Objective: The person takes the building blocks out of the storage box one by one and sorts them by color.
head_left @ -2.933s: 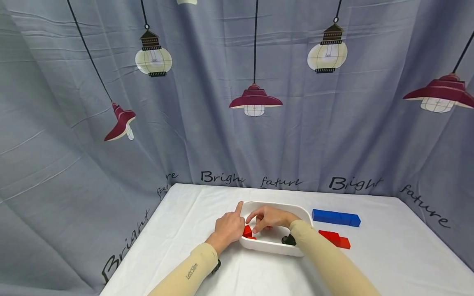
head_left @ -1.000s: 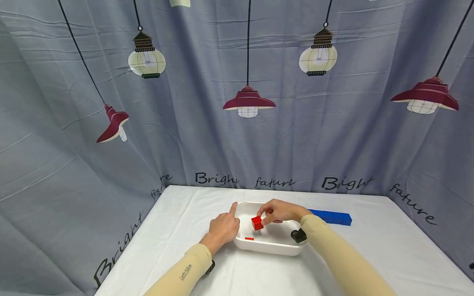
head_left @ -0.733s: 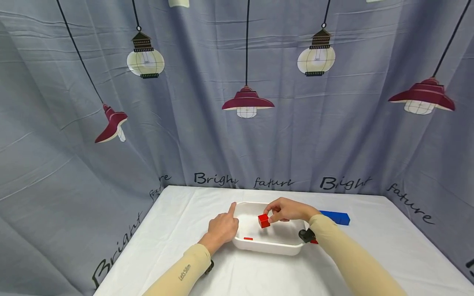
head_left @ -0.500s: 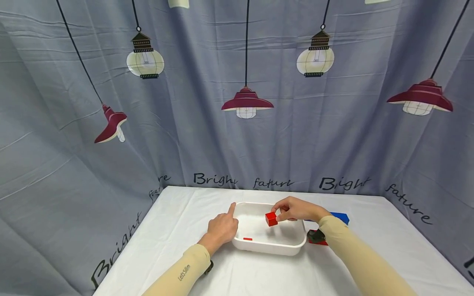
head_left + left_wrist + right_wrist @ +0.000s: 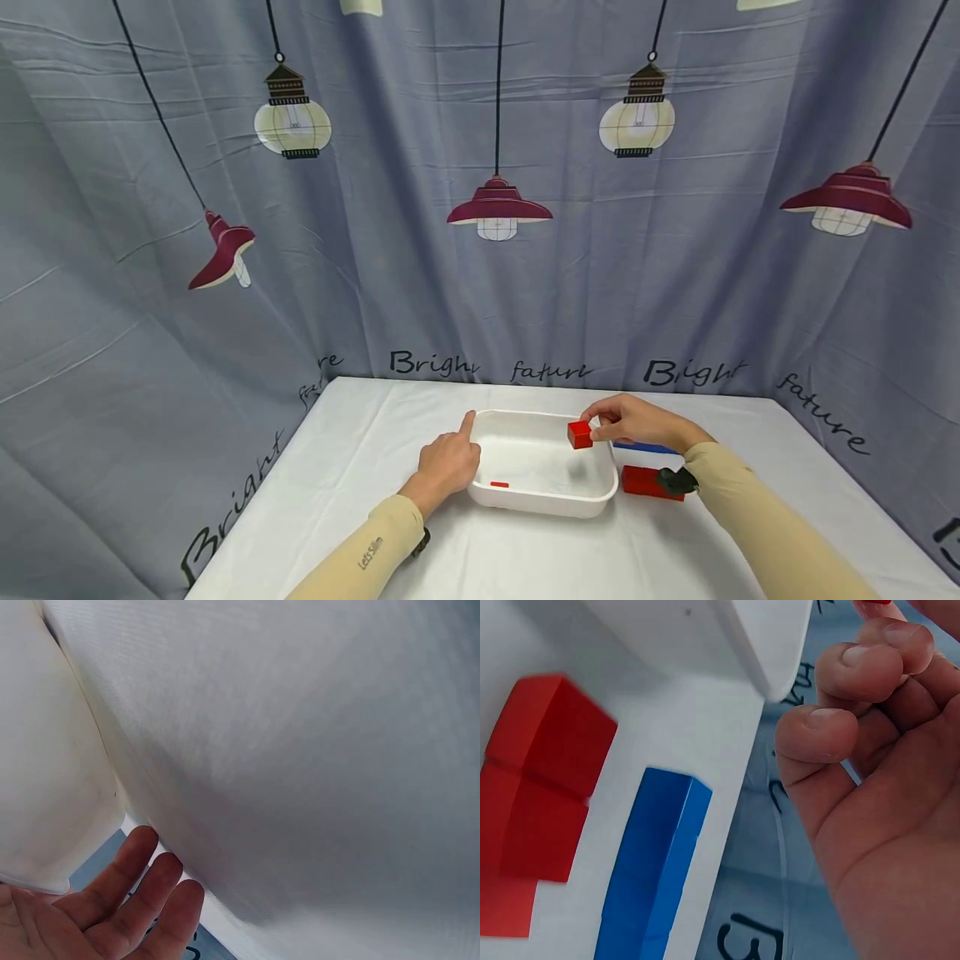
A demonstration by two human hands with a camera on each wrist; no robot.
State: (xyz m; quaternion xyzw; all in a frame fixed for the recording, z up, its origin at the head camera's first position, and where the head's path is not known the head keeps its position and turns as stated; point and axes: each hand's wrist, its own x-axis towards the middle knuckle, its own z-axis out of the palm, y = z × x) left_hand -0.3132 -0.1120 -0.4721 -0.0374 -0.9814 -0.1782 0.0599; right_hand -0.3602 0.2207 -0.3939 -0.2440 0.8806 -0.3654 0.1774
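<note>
A red cube [image 5: 579,435] is pinched between the thumb and fingers of my right hand [image 5: 637,421], above the right part of a white plastic bin [image 5: 525,502]. Only a sliver of the cube shows at the top edge of the right wrist view. My left hand [image 5: 447,462] rests at the bin's left side, its index finger stretched along the rim. In the left wrist view three fingers [image 5: 169,900] lie loosely outside the bin wall; the thumb cannot be made out. A small red piece [image 5: 499,484] shows inside the bin near the front wall.
Right of the bin, red blocks [image 5: 540,772] sit end to end on the white-covered table [image 5: 525,558]. Behind them runs a row of blue blocks [image 5: 652,862], partly hidden by my right hand and forearm in the head view. A patterned curtain [image 5: 420,275] hangs behind the table.
My right hand reached into the bin's left part, took hold of the red cube, lifted it and carried it rightward toward the bin's right rim. The left hand stays at the left rim.
</note>
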